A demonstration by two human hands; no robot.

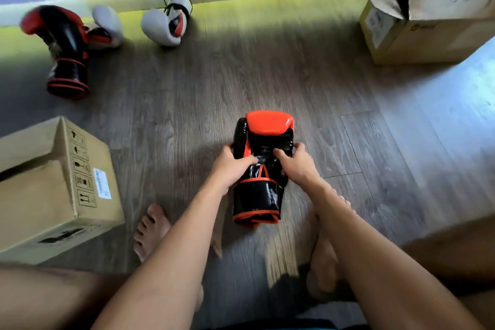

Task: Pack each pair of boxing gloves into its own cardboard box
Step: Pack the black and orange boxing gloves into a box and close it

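- Between your hands sits a black-and-red glove point(267, 126). Its cuff is toward you and its padded end points away, so the long axis runs straight out from your body.
- Your left hand point(232, 166) grips the glove's left side, fingers curled over the wrist strap. Your right hand point(297, 162) grips the right side the same way.
- Whether the glove rests on the floor point(361, 142) or hangs just off it, I cannot tell.
- Its mate point(68, 45) lies well apart, ahead and left of your left hand, so that arm is likely the nearer one.
- A white glove point(107, 24) lies against the mate, and a second white glove point(163, 27) is near it by the wall.
- The left box point(53, 190) stands near your left hand. The right box point(428, 21), flaps up, stands well ahead of your right hand.
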